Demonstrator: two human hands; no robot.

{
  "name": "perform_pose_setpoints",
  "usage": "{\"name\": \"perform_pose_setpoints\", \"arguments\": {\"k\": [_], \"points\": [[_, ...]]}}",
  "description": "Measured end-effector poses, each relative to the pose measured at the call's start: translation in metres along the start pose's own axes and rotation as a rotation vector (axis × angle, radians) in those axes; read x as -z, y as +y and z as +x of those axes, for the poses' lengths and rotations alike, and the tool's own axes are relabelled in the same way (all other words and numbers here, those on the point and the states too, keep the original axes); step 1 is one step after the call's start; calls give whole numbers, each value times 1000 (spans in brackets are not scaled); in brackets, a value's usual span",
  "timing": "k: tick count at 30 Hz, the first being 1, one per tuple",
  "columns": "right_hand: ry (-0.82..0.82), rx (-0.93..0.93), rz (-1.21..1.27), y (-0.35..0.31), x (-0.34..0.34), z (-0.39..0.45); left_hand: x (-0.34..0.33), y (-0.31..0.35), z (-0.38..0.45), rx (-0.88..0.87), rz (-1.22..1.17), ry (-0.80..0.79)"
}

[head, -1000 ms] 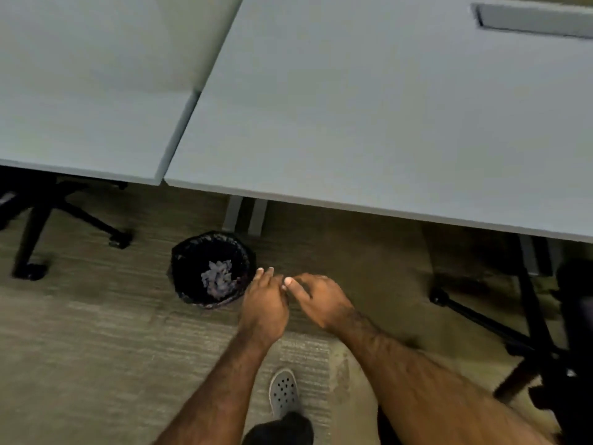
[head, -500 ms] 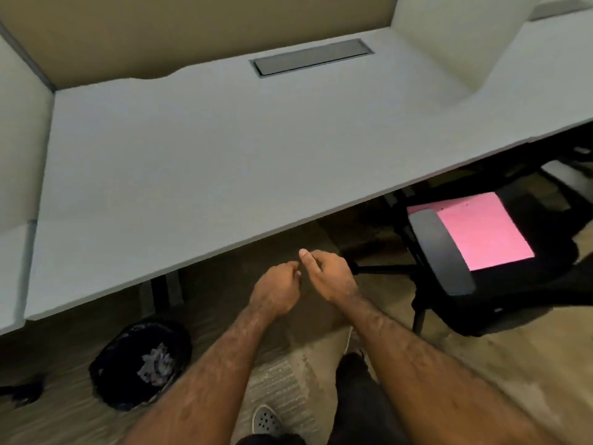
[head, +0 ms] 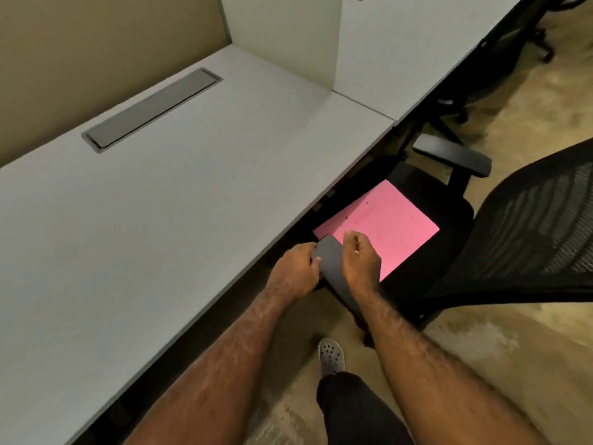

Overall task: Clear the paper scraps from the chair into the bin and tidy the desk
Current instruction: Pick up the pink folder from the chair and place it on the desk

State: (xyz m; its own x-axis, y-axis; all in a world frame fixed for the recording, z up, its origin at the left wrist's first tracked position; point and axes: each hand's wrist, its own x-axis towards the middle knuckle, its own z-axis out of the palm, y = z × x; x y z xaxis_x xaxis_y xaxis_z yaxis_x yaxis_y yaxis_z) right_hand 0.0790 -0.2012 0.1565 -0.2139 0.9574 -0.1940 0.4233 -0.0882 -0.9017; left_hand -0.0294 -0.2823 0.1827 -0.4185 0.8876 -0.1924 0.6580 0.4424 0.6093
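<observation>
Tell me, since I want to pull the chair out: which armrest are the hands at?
The near armrest, between left hand and right hand; the far armrest stands untouched.

At the upper left of the frame we are seeing a tan partition wall (head: 96,53) standing behind the work surface, and a white divider panel (head: 282,33) rising at the top centre. A second dark chair (head: 519,33) is sitting at the upper right. Beige carpet (head: 529,364) is filling the lower right, and a grey perforated shoe (head: 330,356) is resting at bottom centre.
</observation>
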Motion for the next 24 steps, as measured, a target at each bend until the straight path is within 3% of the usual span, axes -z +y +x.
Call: {"name": "perform_pose_setpoints", "arguments": {"k": [5, 10, 14, 18, 21, 24], "points": [[181, -298, 62, 38, 28, 88, -38, 33, 96, 36, -6, -106], [194, -693, 149, 91, 43, 149, -78, 33, 180, 71, -14, -223], [216, -830, 144, 130, 39, 169, -109, 17, 232, 152, 24, -269], [122, -1004, 93, 155, 32, 170, -130, -6, 259, 250, 157, -355], [114, -1021, 38, 162, 26, 172, -139, -19, 268, 348, 282, -419], [138, -1035, 103, 166, 22, 173, -144, -26, 270, 403, 223, -420]]}}
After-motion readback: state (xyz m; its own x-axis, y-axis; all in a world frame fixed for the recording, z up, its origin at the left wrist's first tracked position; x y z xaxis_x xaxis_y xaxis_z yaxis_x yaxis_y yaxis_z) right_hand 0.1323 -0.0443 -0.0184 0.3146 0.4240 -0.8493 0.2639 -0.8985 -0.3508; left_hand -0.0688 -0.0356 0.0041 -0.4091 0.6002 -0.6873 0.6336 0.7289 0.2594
